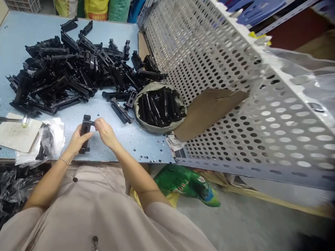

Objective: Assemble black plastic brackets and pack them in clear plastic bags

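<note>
My left hand (79,139) is wrapped round a black plastic part (85,132), which stands lengthwise near the table's front edge. My right hand (103,129) pinches a small dark piece at the upper right side of that part; its fingertips hide most of the piece. Beyond my hands lies a large heap of similar black parts (65,73). To the right of my hands, a round cloth-lined container (138,120) is filled with more black parts. A few loose ones (121,111) lie between the heap and the container.
Clear plastic bags (56,134) and a piece of cardboard (18,136) lie at the left on the blue table (146,150). A perforated metal panel (209,59) rises along the right, with brown cardboard (209,108) against it. Sacks (95,8) stand behind the table.
</note>
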Demonstrator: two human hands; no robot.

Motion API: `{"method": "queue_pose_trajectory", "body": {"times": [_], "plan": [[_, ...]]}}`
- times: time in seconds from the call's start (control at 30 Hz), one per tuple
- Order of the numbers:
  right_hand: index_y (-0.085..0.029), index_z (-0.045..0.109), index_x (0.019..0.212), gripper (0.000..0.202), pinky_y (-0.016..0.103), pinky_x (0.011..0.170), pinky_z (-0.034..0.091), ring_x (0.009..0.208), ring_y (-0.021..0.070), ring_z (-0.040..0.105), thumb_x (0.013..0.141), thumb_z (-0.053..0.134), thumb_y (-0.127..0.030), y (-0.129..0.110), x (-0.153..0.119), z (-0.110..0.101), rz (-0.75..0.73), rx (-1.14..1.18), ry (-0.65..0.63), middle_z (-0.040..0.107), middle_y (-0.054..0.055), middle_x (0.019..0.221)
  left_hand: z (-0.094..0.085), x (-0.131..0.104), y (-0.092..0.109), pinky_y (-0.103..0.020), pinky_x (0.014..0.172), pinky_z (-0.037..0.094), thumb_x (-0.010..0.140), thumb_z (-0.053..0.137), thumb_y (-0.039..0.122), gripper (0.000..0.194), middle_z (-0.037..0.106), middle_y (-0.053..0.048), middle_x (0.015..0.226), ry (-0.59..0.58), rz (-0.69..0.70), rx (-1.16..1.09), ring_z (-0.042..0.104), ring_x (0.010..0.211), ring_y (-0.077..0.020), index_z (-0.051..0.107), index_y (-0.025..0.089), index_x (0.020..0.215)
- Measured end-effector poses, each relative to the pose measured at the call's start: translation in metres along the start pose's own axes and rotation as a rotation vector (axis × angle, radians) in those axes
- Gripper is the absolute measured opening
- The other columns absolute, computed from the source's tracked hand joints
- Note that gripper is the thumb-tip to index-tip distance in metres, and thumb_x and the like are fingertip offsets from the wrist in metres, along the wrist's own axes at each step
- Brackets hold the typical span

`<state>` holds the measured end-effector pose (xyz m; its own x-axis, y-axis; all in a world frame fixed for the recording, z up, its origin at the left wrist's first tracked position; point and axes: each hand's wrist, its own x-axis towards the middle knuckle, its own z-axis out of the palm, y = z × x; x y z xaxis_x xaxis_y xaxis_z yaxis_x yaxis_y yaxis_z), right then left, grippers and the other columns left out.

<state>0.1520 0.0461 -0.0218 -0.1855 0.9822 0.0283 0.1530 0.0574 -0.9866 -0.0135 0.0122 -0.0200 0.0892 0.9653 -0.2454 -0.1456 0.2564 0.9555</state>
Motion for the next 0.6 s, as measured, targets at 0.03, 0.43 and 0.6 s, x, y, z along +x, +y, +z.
{"method": "queue_pose_trajectory", "body": {"times": [0.03,0.43,0.6], "plan": [[-0.022,0.053,0.082,0.049,0.027,0.069,0.043,0.071,0.0141,0.050,0.094,0.048,-0.070,-0.004,0.006,0.000,0.023,0.022,-0.047,0.054,-0.001,0.076,0.000,-0.002,-0.002,-0.024,0.065,0.045,0.073,0.085,0.045,0.053,0.062,0.001,0.088,0.003,0.018,0.026,0.058,0.072,-0.0129,0.062,0.020,0.114],[-0.017,0.062,0.100,0.051,0.034,0.074,0.043,0.084,0.0213,0.054,0.107,0.031,-0.056,-0.004,-0.041,0.009,-0.527,-0.685,-0.438,0.064,0.010,0.089,-0.009,-0.002,0.020,-0.020,0.047,0.044,0.066,0.088,0.050,0.059,0.060,0.003,0.079,0.097,-0.262,-0.386,0.055,0.056,-0.0074,0.061,0.017,0.107],[-0.017,0.061,0.088,0.050,0.034,0.070,0.042,0.078,0.0209,0.049,0.108,0.029,-0.051,0.000,-0.048,0.011,-0.584,-0.711,-0.451,0.059,0.008,0.081,0.001,-0.004,0.018,-0.020,0.045,0.042,0.066,0.088,0.051,0.060,0.060,0.002,0.081,0.050,-0.346,-0.389,0.056,0.057,-0.0074,0.063,0.016,0.107]]}}
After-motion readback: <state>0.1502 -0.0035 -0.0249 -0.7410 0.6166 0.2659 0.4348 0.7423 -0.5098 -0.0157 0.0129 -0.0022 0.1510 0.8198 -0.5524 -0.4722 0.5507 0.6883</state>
